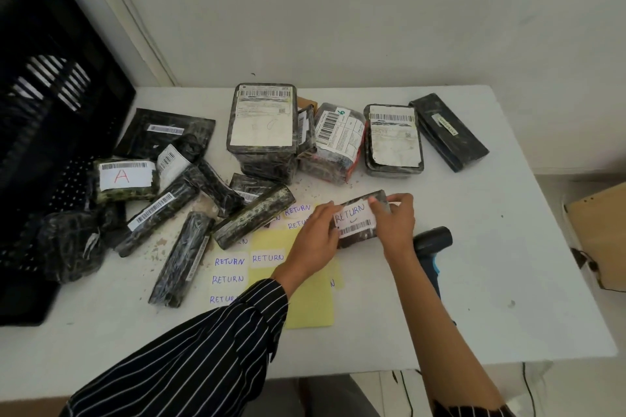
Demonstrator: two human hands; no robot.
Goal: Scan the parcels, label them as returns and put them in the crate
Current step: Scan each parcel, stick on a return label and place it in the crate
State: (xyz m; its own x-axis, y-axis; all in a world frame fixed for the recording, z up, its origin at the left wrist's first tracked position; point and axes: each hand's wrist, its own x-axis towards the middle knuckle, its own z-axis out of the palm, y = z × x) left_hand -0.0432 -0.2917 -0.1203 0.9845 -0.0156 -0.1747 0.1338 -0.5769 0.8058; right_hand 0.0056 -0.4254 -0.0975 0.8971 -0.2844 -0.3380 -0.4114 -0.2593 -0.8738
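I note a white desk [474, 281] set against a pale wall. A black slatted crate [50, 78] stands at its left end. Just beside the crate lies a heap of parcels [169, 213], dark-wrapped, most with barcode strips. One of them, the lettered parcel [125, 178], carries a red A. A back row of bulkier parcels [262, 122] stands near the wall, well apart from the crate. A cardboard box [599, 234] shows past the desk's right edge.

In the middle of the desk lies a yellow backing sheet [308, 305], partly under the left forearm, with white spare labels [229, 261] handwritten RETURN on and around it. A black scanner [432, 242] with a blue handle lies on the desk just right of the right wrist.

The left grip [315, 237], from a striped sleeve, curls round the left end of the small parcel [359, 240]. The right grip [394, 223] holds its right end, thumb on the parcel's upper edge. This parcel is at mid-desk, beyond the sheet and outside the crate. I cannot tell whether it is resting or lifted. On its upper face sits a RETURN label [352, 218], above a barcode strip.
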